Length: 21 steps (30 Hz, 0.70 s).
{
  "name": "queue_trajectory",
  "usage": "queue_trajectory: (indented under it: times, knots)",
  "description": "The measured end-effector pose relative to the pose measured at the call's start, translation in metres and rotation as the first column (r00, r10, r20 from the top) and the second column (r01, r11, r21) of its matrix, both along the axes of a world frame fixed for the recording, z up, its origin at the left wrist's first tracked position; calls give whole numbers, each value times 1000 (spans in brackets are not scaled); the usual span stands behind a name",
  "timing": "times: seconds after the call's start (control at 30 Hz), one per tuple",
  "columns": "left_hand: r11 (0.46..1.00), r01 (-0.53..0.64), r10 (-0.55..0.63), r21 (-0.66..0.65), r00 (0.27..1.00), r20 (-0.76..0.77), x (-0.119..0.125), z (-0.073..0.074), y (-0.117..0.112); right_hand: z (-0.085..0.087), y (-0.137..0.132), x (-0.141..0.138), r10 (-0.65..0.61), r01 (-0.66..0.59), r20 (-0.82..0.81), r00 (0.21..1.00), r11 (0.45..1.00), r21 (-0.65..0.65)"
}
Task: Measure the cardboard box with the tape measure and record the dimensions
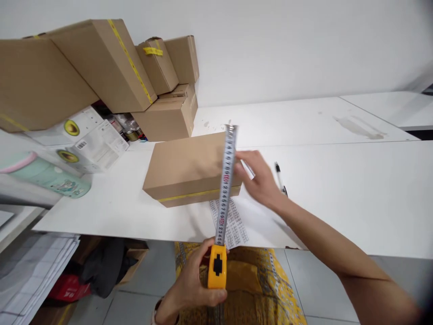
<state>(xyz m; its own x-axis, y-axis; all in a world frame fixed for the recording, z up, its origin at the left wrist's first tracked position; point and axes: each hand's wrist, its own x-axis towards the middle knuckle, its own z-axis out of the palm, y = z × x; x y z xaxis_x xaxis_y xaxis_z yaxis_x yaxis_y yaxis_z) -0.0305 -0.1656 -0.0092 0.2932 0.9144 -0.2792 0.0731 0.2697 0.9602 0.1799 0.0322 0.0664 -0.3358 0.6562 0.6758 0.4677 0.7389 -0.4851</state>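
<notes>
A yellow tape measure (pixel 217 267) sits in my left hand (pixel 194 282), whose fingers are wrapped around its case in front of the table edge. Its silver blade (pixel 226 180) is pulled out and runs away from me over the right end of a closed cardboard box (pixel 186 164). The metal hook tip lies past the box's far edge. My right hand (pixel 257 178) is at the blade's right side, thumb and index finger closed at its edge, slightly blurred. Under the blade lies a sheet of paper with handwriting (pixel 237 228).
Cardboard boxes (pixel 162 119) are stacked at the back left, beside avocado-printed cartons (pixel 98 142) and a mint-green tumbler (pixel 57 178). A pen (pixel 279 176) lies on the white table (pixel 338 194) right of my right hand. Papers (pixel 37 271) stand at lower left.
</notes>
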Motion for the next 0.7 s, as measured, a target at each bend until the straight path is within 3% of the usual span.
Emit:
queue_trajectory:
  times: [0.13, 0.27, 0.37, 0.47, 0.57, 0.63, 0.7]
  knots:
    - [985, 173, -160, 16, 942, -293, 8, 8, -2, 36, 2, 35, 33, -167, -415, 909, 942, -290]
    - [964, 265, -238, 17, 888, -394, 16, 8, -3, 44, -16, 61, 10, -229, -523, 852, 906, -356]
    - [980, 194, -161, 37, 896, -415, 18, 4, -6, 29, -43, 64, 25, -216, -515, 857, 924, -316]
    - [990, 85, -37, 110, 923, -383, 20, -1, -7, 5, -76, 49, 175, -295, -429, 886, 928, -230]
    - [971, 61, 24, 230, 935, -353, 24, -2, -4, -22, -99, 28, 343, -368, -265, 901, 929, -48]
    - [951, 84, 28, 299, 936, -351, 28, 2, 1, -36, -102, 21, 334, -323, -91, 938, 939, 120]
    - [928, 100, 45, 359, 926, -376, 30, 8, 8, -46, -95, 23, 239, -236, 17, 971, 942, 240]
